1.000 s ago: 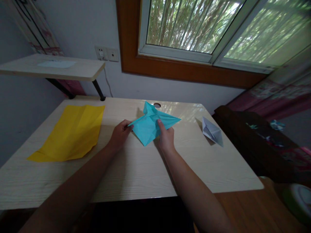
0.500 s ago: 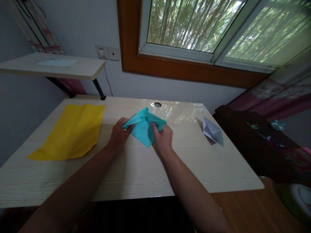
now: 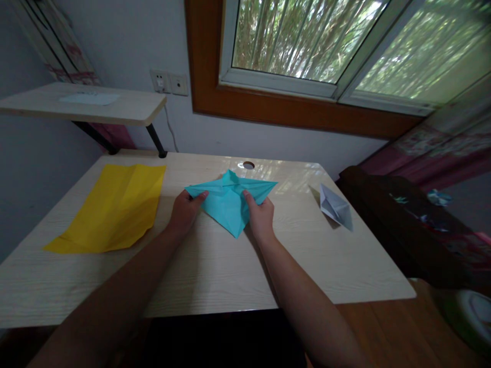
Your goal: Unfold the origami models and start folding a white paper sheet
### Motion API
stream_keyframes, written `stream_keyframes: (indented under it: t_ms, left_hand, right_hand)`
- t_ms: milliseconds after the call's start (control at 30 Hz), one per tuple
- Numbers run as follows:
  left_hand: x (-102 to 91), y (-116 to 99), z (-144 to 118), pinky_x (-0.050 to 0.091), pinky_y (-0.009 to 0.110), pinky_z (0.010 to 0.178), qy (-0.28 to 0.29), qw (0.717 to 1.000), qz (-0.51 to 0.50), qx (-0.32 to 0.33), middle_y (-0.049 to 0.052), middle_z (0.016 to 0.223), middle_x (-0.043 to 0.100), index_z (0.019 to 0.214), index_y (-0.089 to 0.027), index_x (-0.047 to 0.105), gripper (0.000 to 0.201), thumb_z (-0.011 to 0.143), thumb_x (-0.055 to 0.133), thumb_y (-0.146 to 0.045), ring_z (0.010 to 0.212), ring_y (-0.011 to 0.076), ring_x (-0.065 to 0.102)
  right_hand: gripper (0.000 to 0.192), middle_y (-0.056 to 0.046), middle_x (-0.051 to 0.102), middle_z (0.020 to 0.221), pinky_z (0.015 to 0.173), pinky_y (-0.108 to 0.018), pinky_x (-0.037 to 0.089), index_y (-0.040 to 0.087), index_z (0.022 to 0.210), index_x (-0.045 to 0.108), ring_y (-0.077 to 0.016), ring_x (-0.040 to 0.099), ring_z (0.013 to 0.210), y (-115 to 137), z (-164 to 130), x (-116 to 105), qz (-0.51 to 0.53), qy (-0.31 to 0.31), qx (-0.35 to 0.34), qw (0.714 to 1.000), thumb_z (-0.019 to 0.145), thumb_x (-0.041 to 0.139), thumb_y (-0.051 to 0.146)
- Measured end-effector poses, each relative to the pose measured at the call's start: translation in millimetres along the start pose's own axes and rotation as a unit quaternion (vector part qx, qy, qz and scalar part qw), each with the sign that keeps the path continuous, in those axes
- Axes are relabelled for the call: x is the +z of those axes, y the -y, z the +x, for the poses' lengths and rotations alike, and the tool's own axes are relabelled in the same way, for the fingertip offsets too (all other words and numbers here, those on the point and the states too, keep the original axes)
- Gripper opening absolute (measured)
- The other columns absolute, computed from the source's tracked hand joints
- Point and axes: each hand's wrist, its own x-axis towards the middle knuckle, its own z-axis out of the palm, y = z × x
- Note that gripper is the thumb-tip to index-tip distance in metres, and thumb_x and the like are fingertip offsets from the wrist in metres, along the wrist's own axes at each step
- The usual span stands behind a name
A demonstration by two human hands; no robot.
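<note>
A folded turquoise paper (image 3: 228,202) is held just above the middle of the light wooden desk (image 3: 215,266). It spreads into two side points with a tip pointing down toward me. My left hand (image 3: 184,212) pinches its left point. My right hand (image 3: 261,214) grips its right half, thumb on top.
A creased yellow sheet (image 3: 115,207) lies flat on the desk's left side. A white folded paper boat (image 3: 335,205) stands near the right edge. A cable hole (image 3: 248,165) is at the back. A raised shelf (image 3: 88,105) sits at the far left, dark furniture (image 3: 414,225) to the right.
Half a second ago the turquoise paper was pushed together between both hands. The hands have drawn apart and its side points are spread wide again.
</note>
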Motion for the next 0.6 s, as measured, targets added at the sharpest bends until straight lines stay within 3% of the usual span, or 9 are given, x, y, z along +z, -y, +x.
stream_keyframes:
  t_ms: [200,400,467,533,600]
  left_hand:
    - [0.4,3.8,1.8,0.051,0.036,0.084,0.020,0.997,-0.068,-0.005,0.005,0.093,0.074,0.091,-0.017,0.072,0.032,0.081,0.071,-0.047,0.088,0.0217,0.067]
    - [1.8,11.9,6.2,0.052,0.033,0.077,0.013,0.999,-0.041,0.008,0.002,0.086,0.067,0.092,-0.018,0.064,0.029,0.080,0.072,-0.043,0.080,0.0194,0.063]
    - [2.7,16.8,9.9,0.053,0.032,0.076,-0.025,0.999,-0.040,0.024,0.004,0.095,0.066,0.107,-0.019,0.058,0.040,0.075,0.076,-0.036,0.082,0.0185,0.063]
    - [2.5,20.9,13.9,0.054,0.033,0.079,-0.067,0.995,-0.052,0.052,0.007,0.109,0.063,0.126,-0.021,0.046,0.066,0.070,0.079,-0.027,0.093,0.0195,0.064]
    - [0.6,22.5,16.4,0.055,0.034,0.081,-0.080,0.992,-0.046,0.082,0.010,0.117,0.059,0.136,-0.022,0.037,0.080,0.069,0.080,-0.022,0.103,0.0216,0.063]
  right_hand:
    - [0.036,-0.006,0.077,0.086,0.075,-0.033,0.050,0.016,0.087,0.075,-0.0232,0.068,0.080,-2.9,-0.2,-0.3,-0.011,-0.007,-0.012,1.000,0.083,0.070,0.051]
    - [0.035,-0.004,0.074,0.080,0.072,-0.032,0.048,0.019,0.080,0.071,-0.0214,0.065,0.076,-0.8,-0.9,-2.1,-0.069,-0.001,-0.069,0.995,0.087,0.065,0.052]
    - [0.034,-0.003,0.071,0.077,0.072,-0.032,0.048,0.020,0.077,0.068,-0.0207,0.064,0.075,0.8,-1.9,-3.0,-0.113,0.006,-0.116,0.987,0.090,0.062,0.050]
    - [0.033,-0.003,0.070,0.078,0.072,-0.032,0.047,0.021,0.077,0.067,-0.0205,0.063,0.075,2.1,-2.9,-3.2,-0.151,0.014,-0.154,0.976,0.092,0.060,0.049]
    - [0.031,-0.004,0.069,0.079,0.073,-0.032,0.047,0.022,0.080,0.067,-0.0205,0.064,0.076,2.8,-3.7,-2.8,-0.174,0.022,-0.180,0.968,0.094,0.058,0.047]
